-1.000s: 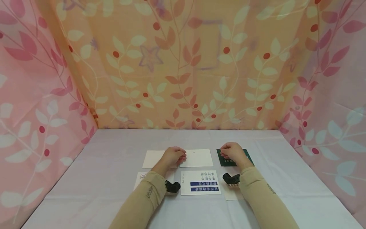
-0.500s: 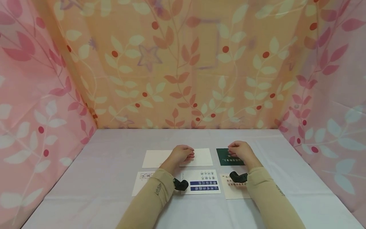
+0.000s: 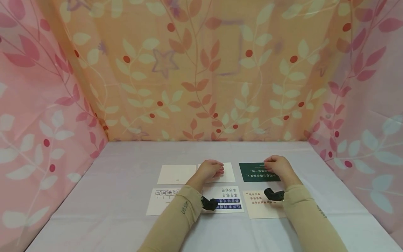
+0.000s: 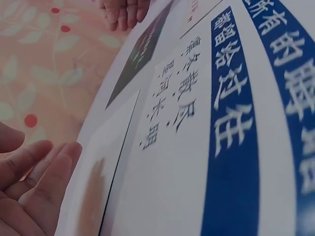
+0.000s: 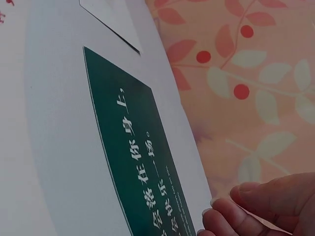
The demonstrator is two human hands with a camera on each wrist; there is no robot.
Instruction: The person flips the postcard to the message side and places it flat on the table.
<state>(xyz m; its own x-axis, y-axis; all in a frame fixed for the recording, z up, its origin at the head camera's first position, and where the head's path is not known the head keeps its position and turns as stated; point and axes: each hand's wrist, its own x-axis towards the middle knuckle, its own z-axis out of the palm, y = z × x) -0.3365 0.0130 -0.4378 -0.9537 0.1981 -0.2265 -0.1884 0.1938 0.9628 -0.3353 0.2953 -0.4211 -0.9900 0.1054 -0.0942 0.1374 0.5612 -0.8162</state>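
In the head view my left hand [image 3: 210,170] hovers over the blank white card [image 3: 229,171] in the back row, hiding part of it. Its fingers are loosely bent, thumb apart, and hold nothing in the left wrist view. My right hand [image 3: 280,168] is above the right end of a dark green card [image 3: 252,172] with white writing. Thumb and fingers lie close together in the right wrist view, with no object seen between them. Below the left wrist lies a white card with blue stripes [image 3: 233,193]; near the right wrist, a cream card [image 3: 259,211] with brown writing.
Another blank white card [image 3: 177,173] lies at the back left. In front of it a white card with boxed characters [image 3: 158,203] is partly covered by the left sleeve. The white tablecloth [image 3: 94,196] meets patterned curtains [image 3: 195,105] behind and at both sides.
Both hands have moved to the right above the cards. More of the back left blank card, the green card and the cream card now shows. The cards appear to stay in place.
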